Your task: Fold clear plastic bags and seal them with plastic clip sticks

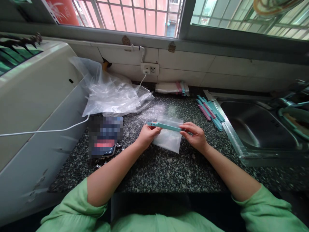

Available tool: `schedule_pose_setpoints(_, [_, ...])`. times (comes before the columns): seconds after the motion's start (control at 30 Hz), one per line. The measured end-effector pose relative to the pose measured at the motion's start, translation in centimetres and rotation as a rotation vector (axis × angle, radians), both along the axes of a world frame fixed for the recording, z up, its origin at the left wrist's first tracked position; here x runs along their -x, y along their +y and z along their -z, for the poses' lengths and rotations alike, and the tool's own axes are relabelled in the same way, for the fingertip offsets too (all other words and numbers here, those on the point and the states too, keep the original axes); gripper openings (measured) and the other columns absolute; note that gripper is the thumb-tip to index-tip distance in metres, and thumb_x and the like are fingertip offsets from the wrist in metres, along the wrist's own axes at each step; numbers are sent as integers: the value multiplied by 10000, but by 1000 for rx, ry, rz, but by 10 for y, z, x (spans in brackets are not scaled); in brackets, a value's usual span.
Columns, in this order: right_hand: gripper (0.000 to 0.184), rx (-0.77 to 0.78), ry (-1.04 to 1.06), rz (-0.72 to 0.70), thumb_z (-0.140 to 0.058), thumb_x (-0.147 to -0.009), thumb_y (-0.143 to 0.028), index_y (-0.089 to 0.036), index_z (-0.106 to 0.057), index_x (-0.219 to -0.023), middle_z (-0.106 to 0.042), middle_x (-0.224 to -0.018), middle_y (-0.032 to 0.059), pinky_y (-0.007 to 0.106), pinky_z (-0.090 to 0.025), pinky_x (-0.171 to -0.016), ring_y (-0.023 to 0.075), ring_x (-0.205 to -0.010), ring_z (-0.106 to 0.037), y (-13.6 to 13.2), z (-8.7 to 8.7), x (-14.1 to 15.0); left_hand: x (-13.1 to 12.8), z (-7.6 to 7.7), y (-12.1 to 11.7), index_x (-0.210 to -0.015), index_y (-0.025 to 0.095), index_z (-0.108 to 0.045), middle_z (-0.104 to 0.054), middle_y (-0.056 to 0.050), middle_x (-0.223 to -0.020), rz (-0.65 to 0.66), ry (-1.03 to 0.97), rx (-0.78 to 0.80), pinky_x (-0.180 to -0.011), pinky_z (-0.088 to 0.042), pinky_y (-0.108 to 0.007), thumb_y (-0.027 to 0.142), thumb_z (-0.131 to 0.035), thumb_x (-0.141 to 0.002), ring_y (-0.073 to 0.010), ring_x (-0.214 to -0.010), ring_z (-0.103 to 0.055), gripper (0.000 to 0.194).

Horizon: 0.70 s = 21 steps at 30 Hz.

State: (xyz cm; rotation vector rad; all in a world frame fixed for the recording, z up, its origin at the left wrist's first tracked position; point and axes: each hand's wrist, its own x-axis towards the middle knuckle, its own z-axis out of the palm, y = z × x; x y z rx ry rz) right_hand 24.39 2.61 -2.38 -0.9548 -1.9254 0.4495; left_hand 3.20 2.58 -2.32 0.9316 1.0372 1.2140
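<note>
A teal bag-sealing clip (pixel 169 127) stretches between my two hands, across the upper part of a small clear plastic bag (pixel 169 141). My left hand (pixel 146 136) pinches the clip's left end. At its right end, my right hand (pixel 196 137) grips the clip between thumb and fingers. Below the clip, the bag hangs or lies just over the counter; whether it touches the stone I cannot tell. Whether the clip is clamped on the bag or merely in front of it is also unclear.
Several teal and pink clips (pixel 210 111) lie beside the metal sink (pixel 260 125). A pile of clear plastic bags (pixel 116 93) is at the back left, above a phone (pixel 103 150). Packaged clips (pixel 171 88) rest against the wall. A white cable (pixel 48 131) crosses the left side.
</note>
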Motion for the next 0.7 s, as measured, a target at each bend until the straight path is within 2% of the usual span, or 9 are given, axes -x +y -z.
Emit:
schedule_pose_setpoints(0.27, [178,13,-16,17,-606,-791,-315,-221,-686,-918,-629,-871,53,267,-556,-622,137,-736,-609,1,2,0,1,1,3,-493,148,-536,-438,45,-455,20,-13,68,-466,-233,-208,326,-711,-458,-59,-451,-329,252])
schedule_pose_setpoints(0.47, [169,13,2,35,-611,-786,-306,-231,-684,-919,-622,-859,47,264,-559,-600,139,-735,-606,2,3,1,4,-4,4,-558,164,-546,-457,43,-504,8,-84,38,-472,-256,-207,236,-639,-501,-74,-477,-357,131])
schedule_pose_setpoints(0.7, [150,-23,-3,47,-624,-772,-242,-219,-675,-912,-611,-868,45,252,-554,-592,135,-737,-608,4,5,-1,4,-11,2,-694,159,-595,-586,11,-667,37,-111,13,-595,-366,-212,222,-665,-488,-113,-634,-492,226])
